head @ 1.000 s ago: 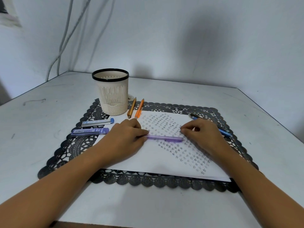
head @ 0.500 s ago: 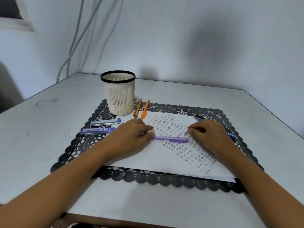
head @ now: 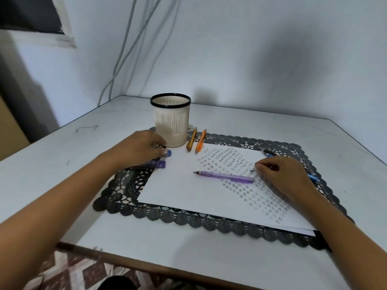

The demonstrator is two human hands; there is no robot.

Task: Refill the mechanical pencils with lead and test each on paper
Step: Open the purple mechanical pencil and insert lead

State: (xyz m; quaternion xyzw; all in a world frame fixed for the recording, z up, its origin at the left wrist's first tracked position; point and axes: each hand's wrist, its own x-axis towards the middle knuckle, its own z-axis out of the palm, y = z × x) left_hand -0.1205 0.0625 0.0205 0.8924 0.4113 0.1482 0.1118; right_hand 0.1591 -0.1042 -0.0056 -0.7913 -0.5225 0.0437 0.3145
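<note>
Left hand: the left hand (head: 144, 147) reaches to the far left of the mat. Its fingers are bent down over a clear lead tube with a blue cap (head: 168, 152). They touch the tube, but blur hides whether they grip it, so its hold cannot be told.
Right hand: the right hand (head: 280, 174) rests on the sheet with its fingers curled. Thumb and forefinger pinch a small grey cap (head: 252, 170) just beyond the purple pencil's rear end.
Purple pencil: a translucent purple mechanical pencil (head: 226, 176) lies flat on the sheet between the two hands, tip pointing left. Neither hand touches it.
Second tube: a dark purple lead case (head: 156, 164) lies just nearer than the blue-capped tube, its left end hidden under the left wrist.
Paper: a white sheet of paper (head: 178, 191) carries rows of small pencilled stars across its right half. It lies on a black lace-pattern placemat (head: 125, 189).
Other pencils: a brown pencil (head: 191, 139) and an orange pencil (head: 200, 141) lie side by side just right of the cup, their near ends at the sheet's far edge. A blue pencil (head: 270, 153) lies at the mat's far right, partly hidden behind the right hand.
Cup: a cream slotted plastic pen cup with a black rim (head: 171, 122) stands upright at the mat's far left corner, just beyond the left fingers.
Table: a white tabletop (head: 62, 153) bears it all.
Wall: grey cables (head: 125, 59) hang down behind.
</note>
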